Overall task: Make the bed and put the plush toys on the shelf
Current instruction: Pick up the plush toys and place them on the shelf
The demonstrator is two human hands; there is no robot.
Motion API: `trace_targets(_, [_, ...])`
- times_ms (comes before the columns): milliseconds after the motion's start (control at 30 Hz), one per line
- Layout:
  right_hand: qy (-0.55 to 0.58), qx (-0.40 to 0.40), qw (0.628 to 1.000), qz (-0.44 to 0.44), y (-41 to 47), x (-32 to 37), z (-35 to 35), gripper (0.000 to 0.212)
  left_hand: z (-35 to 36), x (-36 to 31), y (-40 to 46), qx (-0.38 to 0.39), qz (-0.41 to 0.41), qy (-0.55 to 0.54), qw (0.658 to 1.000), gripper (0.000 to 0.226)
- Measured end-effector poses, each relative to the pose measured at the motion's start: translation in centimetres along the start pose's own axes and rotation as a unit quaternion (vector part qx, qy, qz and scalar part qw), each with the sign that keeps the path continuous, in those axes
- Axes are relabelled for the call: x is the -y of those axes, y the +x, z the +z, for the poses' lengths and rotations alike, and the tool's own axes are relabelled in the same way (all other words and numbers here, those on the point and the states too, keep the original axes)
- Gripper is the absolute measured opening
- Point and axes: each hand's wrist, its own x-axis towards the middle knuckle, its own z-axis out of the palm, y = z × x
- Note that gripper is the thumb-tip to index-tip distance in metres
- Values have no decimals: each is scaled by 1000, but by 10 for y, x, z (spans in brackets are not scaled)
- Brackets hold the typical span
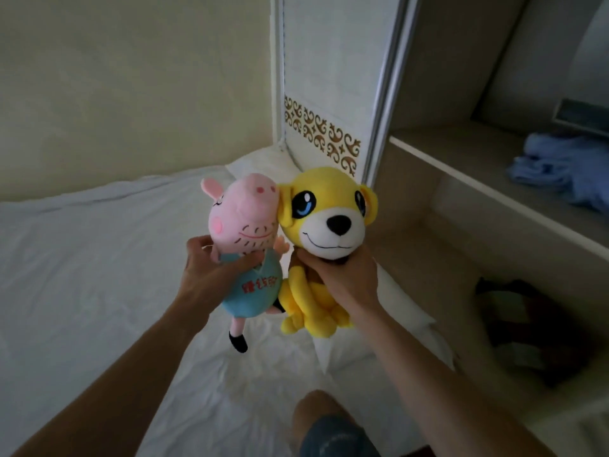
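Holding pig plush (245, 222) at neck, left hand (211, 275) grip curled round; right hand (346, 275) grip clasps yellow dog plush (329, 209) under chin, heads touching above bed (82, 275).

Below me the bed (82, 275) spreads left and far, covered by a white sheet (66, 324) that is wrinkled but lies flat. A white pillow (405, 311) rests on it at the right edge, against the wardrobe. My knee (316, 413) presses on the near part of the sheet. To the right, the upper shelf (461, 143) carries a crumpled blue cloth (560, 169) at its far right. On the lower shelf (428, 252) lies a dark bundle (527, 331); I cannot tell what it is.
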Motion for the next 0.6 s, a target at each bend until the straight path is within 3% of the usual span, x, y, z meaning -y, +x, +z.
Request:
trace_targets(67, [-5,-9,1000,-3,-4,-3,-21,57,17,-9,-10,6,4,-4,1000,79])
trace_targets(167, [-5,-34,999,-4,2,-13,-56,41,49,-25,-14,27,25,-2,999,73])
trace_targets(367, [-25,-74,997,-15,35,-32,-127,53,130,-61,-11,67,63,-5,996,74])
trace_targets(500, [-19,-83,996,-7,68,-32,-173,40,177,-95,-2,88,103,-2,991,75])
trace_targets(600, [-10,-103,994,-26,105,-32,-193,48,200,-122,17,93,134,-6,987,81])
